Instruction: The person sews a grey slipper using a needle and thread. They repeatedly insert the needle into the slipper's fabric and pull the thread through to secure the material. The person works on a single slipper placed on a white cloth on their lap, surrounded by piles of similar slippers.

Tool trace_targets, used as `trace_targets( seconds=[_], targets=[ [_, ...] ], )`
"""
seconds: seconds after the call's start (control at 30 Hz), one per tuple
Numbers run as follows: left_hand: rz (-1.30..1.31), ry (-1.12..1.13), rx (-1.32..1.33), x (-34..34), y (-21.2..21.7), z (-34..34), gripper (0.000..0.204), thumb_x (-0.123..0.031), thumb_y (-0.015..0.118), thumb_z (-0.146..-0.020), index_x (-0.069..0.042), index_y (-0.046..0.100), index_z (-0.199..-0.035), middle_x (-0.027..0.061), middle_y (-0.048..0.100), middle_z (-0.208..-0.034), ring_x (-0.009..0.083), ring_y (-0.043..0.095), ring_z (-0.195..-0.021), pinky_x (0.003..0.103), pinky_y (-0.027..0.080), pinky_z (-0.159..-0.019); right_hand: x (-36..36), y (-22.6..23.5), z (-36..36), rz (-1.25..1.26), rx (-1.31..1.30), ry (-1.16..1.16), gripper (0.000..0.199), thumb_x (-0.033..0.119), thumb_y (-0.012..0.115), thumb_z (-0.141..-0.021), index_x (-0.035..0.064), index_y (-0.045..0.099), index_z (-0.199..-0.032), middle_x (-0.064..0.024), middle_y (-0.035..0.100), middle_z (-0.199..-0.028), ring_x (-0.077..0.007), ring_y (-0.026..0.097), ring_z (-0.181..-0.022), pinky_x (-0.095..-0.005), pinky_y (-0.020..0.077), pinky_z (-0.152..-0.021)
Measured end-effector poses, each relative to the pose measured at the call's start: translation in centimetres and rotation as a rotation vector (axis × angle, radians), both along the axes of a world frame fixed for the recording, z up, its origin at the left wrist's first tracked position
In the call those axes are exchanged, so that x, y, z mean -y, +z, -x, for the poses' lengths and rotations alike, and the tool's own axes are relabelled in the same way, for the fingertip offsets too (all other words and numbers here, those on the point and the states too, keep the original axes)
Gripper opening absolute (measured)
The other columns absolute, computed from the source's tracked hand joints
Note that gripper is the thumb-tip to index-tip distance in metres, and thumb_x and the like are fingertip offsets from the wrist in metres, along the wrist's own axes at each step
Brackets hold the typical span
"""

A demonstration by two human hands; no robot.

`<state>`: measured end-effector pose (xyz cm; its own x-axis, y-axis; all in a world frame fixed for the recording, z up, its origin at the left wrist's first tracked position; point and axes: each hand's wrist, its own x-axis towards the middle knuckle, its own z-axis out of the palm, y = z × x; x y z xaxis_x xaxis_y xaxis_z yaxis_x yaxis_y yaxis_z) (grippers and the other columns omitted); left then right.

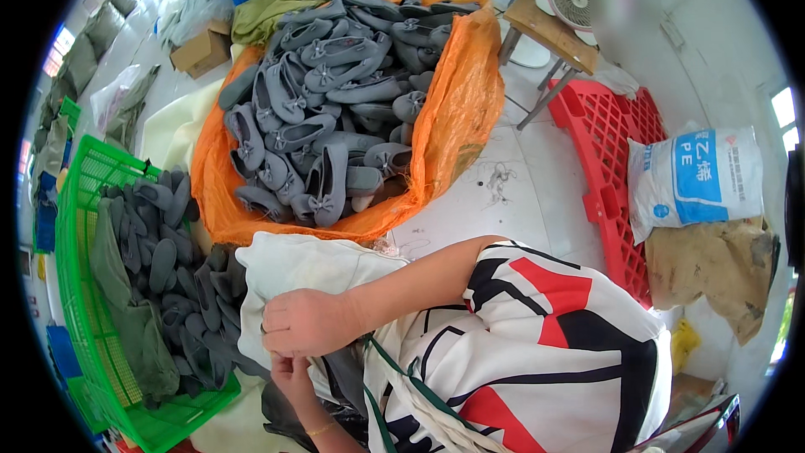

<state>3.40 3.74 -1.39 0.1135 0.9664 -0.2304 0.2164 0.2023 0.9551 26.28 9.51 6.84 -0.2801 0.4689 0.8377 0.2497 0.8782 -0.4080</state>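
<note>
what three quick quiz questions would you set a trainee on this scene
1. True or false: the orange sack holds grey shoes.
2. What colour is the crate on the person's left? A red, B green, C blue.
3. What do both hands touch?

Key
1. True: the shoes, each with a small bow, are heaped in the open sack.
2. B: green, with more grey shoes in it.
3. The white cloth: the right hand lies on its edge, and the left hand pinches it just below, over the lap.
</note>
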Motion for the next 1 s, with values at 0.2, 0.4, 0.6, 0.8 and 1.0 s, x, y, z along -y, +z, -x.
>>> trace_targets(
  seconds=[0.2, 0.4, 0.6, 0.8, 1.0],
  targets=[
    [-0.018, -0.13, -0.173, -2.0, -0.9, -0.7, 0.016, -0.016, 0.068, -0.09, -0.002, 0.066, -0.082, 0.0017, 0.062, -0.065, 0.0068, 0.053, -0.056, 0.024, 0.04, -0.05, 0.4, 1.2, 0.6, -0.218, -0.003, -0.038, 0.013, 0.016, 0.064, -0.073, 0.0092, 0.052, -0.074, -0.0058, 0.049, -0.074, -0.0251, 0.054, -0.07, -0.0349, 0.0465, -0.061],
    [0.336, -0.028, -0.151, 0.1, 0.5, -2.3, 0.022, -0.019, 0.071, -0.09, -0.003, 0.064, -0.076, -0.001, 0.056, -0.059, 0.0071, 0.048, -0.05, 0.025, 0.037, -0.047, -1.1, 3.6, -7.6, 0.047, 0.326, -0.097, 0.008, 0.018, 0.062, -0.079, 0.0104, 0.061, -0.077, -0.0093, 0.061, -0.078, -0.0301, 0.061, -0.074, -0.0403, 0.0515, -0.064],
    [0.405, 0.199, 0.162, 2.0, 2.4, -1.9, 0.015, -0.02, 0.073, -0.088, -0.007, 0.067, -0.087, -0.0052, 0.059, -0.072, 0.0042, 0.051, -0.061, 0.02, 0.04, -0.052, -2.0, 3.4, -14.1, 0.879, 0.781, -0.06, 0.014, 0.009, 0.064, -0.089, 0.0, 0.063, -0.099, -0.0092, 0.059, -0.075, -0.0193, 0.057, -0.066, -0.0304, 0.048, -0.065],
    [0.31, 0.212, 0.004, 3.1, 2.3, -2.1, 0.014, -0.016, 0.073, -0.088, -0.002, 0.068, -0.087, -0.0037, 0.062, -0.073, 0.0042, 0.051, -0.064, 0.021, 0.042, -0.056, -1.0, -0.6, -5.5, 1.038, 0.507, 0.257, 0.015, 0.015, 0.062, -0.09, 0.0041, 0.061, -0.1, -0.0159, 0.066, -0.081, -0.0324, 0.065, -0.073, -0.0366, 0.0503, -0.066],
    [0.201, 0.216, -0.101, 3.2, 2.6, -2.5, 0.013, -0.012, 0.073, -0.088, 0.0, 0.068, -0.086, -0.0029, 0.062, -0.07, 0.0041, 0.05, -0.064, 0.022, 0.043, -0.059, -1.1, -5.1, 1.5, 0.516, 0.659, 0.252, 0.004, 0.012, 0.065, -0.084, 0.0089, 0.065, -0.086, -0.0072, 0.058, -0.079, -0.0255, 0.061, -0.076, -0.0369, 0.0492, -0.062]
  ],
)
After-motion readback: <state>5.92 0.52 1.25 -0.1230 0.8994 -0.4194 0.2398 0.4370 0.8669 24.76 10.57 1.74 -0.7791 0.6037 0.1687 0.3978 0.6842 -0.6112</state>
